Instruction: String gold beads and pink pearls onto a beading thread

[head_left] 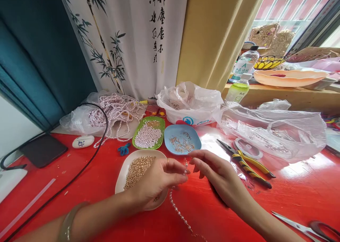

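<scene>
My left hand is closed in a pinch on a string of pearl beads. A short end of it stands above the fingers, and the rest hangs in a curve to the red table. My right hand is just beside that upper end, its fingers bent and tips drawn close; anything between them is too small to make out. Partly under my left hand sits a white dish of gold beads. Behind the hands, a blue dish bears small gold pieces, and a green dish holds pearl beads.
Yellow-black pliers and a clear spool lie right of my hands, scissors nearer. Plastic bags line the back. Pearl strands, a phone, a white case and a black cable are left.
</scene>
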Tool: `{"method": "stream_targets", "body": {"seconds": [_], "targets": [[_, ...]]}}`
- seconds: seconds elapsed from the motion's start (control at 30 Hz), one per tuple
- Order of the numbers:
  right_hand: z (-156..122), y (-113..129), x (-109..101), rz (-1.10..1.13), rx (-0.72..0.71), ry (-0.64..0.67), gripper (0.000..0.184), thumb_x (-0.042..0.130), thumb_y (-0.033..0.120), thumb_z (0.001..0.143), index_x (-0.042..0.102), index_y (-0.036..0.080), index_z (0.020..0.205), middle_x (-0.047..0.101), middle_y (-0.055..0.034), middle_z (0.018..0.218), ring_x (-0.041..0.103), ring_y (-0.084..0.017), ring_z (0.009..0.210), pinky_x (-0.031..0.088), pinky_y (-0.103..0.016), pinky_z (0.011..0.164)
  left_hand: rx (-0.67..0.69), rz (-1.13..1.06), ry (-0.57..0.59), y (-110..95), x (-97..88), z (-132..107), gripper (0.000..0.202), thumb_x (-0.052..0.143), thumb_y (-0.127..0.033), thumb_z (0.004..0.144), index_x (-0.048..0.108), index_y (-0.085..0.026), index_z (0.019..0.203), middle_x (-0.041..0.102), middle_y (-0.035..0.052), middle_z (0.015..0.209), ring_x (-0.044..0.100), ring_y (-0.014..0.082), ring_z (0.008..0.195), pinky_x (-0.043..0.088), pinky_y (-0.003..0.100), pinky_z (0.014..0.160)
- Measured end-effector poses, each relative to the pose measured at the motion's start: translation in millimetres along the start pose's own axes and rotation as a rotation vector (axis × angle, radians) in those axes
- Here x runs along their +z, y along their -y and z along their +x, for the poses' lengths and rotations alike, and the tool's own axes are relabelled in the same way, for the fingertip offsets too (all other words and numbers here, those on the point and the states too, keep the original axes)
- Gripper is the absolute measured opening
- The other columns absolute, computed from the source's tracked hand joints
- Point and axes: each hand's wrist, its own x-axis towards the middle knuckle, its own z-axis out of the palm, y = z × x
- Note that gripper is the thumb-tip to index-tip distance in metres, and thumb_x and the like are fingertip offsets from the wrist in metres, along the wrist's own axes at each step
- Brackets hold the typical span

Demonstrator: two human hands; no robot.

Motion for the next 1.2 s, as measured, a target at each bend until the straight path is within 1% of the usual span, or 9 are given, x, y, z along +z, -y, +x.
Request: {"method": "stream_targets", "body": {"seconds": [0.1,0.23,0.37,0.5,0.57,0.7,0.87,1.07,1.2], "targets": [[1,-3,-2,0.091,-0.003,0.044,0.020,0.044,0.024,0.083,0.058,0.017,0.095,0.061,-0.0023,0.072,0.055,-0.012,0.058,0.048,-0.022,0.050,-0.053,0.020,0.019,0,2.6,-2,0.015,0.070,-0.014,0.054,0.064,-0.010,0.067,0.058,0.0025,0.068,0.047,0.0073,0.054,0.035,0.021,0.051],[2,-7,-3,0.076,-0.074,0.064,0.014,0.045,0.019,0.084,0.059,0.019,0.082,0.060,-0.0012,0.069,0.056,-0.013,0.063,0.047,-0.022,0.054,-0.077,-0.002,0.068,1,0.1,-2,0.018,0.068,-0.016,0.057,0.065,-0.011,0.074,0.057,0.0032,0.071,0.048,0.0086,0.056,0.037,0.022,0.051],[1,-8,-4,0.017,-0.158,0.062,0.015,0.046,0.015,0.084,0.059,0.019,0.078,0.060,-0.0018,0.073,0.057,-0.014,0.069,0.047,-0.025,0.061,-0.091,-0.092,0.112,-1,-2.7,-1,0.024,0.067,-0.016,0.058,0.064,-0.014,0.082,0.052,0.0012,0.070,0.049,0.0107,0.062,0.040,0.022,0.049],[0,-4,-4,-0.060,-0.285,0.069,0.019,0.046,0.011,0.083,0.063,0.019,0.081,0.059,-0.0035,0.076,0.057,-0.014,0.070,0.048,-0.025,0.060,-0.074,-0.107,0.150,-3,-3.6,-1,0.018,0.064,-0.028,0.065,0.061,-0.012,0.073,0.053,0.0035,0.069,0.049,0.0116,0.062,0.041,0.021,0.047],[-1,0,-3,-0.088,-0.323,0.060,0.019,0.047,0.011,0.082,0.064,0.019,0.082,0.058,-0.0036,0.074,0.057,-0.013,0.067,0.048,-0.025,0.057,-0.073,-0.095,0.153,-2,-3.9,-1,0.018,0.066,-0.029,0.065,0.061,-0.012,0.070,0.053,0.0029,0.066,0.049,0.0109,0.061,0.041,0.020,0.048],[-2,4,-2,-0.103,-0.311,0.048,0.019,0.046,0.014,0.083,0.064,0.019,0.081,0.060,-0.0033,0.073,0.058,-0.014,0.066,0.049,-0.024,0.055,-0.102,-0.114,0.153,-1,-4.4,0,0.016,0.069,-0.024,0.062,0.061,-0.012,0.068,0.054,0.0018,0.062,0.051,0.0102,0.060,0.040,0.020,0.050],[-2,3,-2,-0.110,-0.309,0.019,0.019,0.047,0.013,0.082,0.064,0.018,0.079,0.061,-0.0041,0.072,0.058,-0.014,0.065,0.048,-0.024,0.055,-0.129,-0.155,0.166,-2,-5.0,1,0.009,0.065,-0.019,0.063,0.059,-0.012,0.066,0.057,0.0021,0.063,0.052,0.0102,0.059,0.041,0.021,0.051],[-3,1,0,-0.140,-0.349,-0.003,0.020,0.047,0.012,0.081,0.066,0.018,0.082,0.060,-0.0050,0.072,0.058,-0.014,0.063,0.049,-0.023,0.053,-0.140,-0.171,0.180,-3,-5.6,2,0.007,0.060,-0.017,0.066,0.058,-0.013,0.071,0.059,0.0027,0.061,0.054,0.0112,0.060,0.042,0.021,0.053],[-4,2,1,-0.182,-0.393,-0.010,0.022,0.047,0.010,0.080,0.067,0.019,0.086,0.060,-0.0047,0.070,0.057,-0.013,0.061,0.048,-0.023,0.050,-0.156,-0.178,0.175,-3,-5.6,2,0.006,0.059,-0.012,0.064,0.056,-0.013,0.070,0.058,0.0016,0.061,0.053,0.0103,0.058,0.041,0.021,0.052]]}}
